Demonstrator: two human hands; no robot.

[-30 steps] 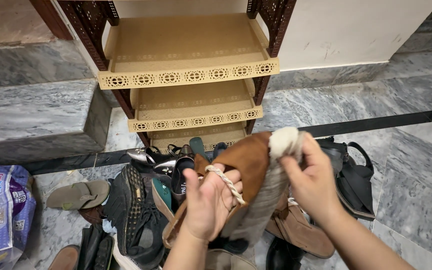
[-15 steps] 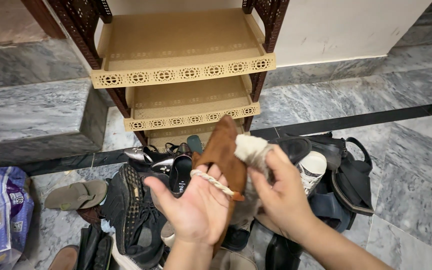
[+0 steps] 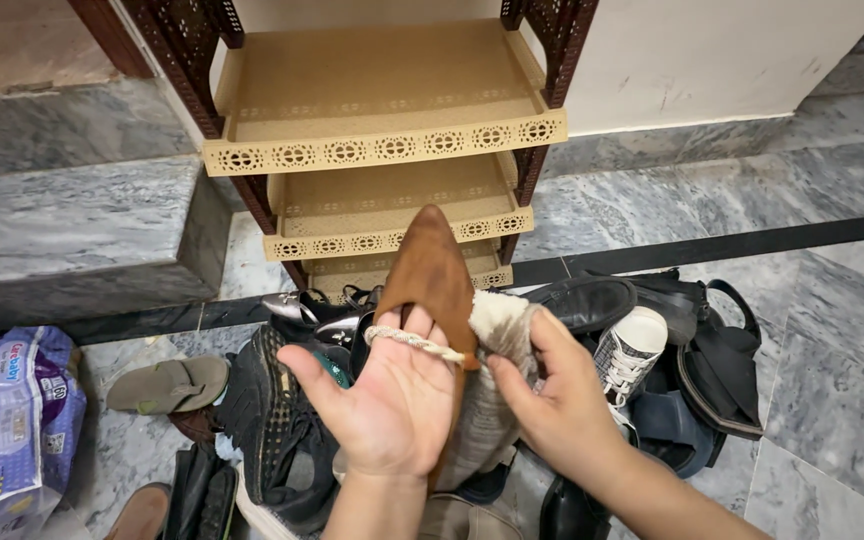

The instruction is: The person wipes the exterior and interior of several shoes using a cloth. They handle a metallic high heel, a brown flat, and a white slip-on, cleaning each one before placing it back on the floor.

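Brown pointed shoe held upright over shoe pile, toe up; propped on spread left hand, cord looped over fingers. Pale cloth pinched by right hand, pressed against shoe, apparently for wiping.

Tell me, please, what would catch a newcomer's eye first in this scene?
Most striking is the pointed brown suede shoe at centre, resting on the open left hand with a pale braided cord across it, while the right hand grips a cream cloth beside it. Behind stands a beige shoe rack, with a jumbled heap of shoes on the marble floor below.
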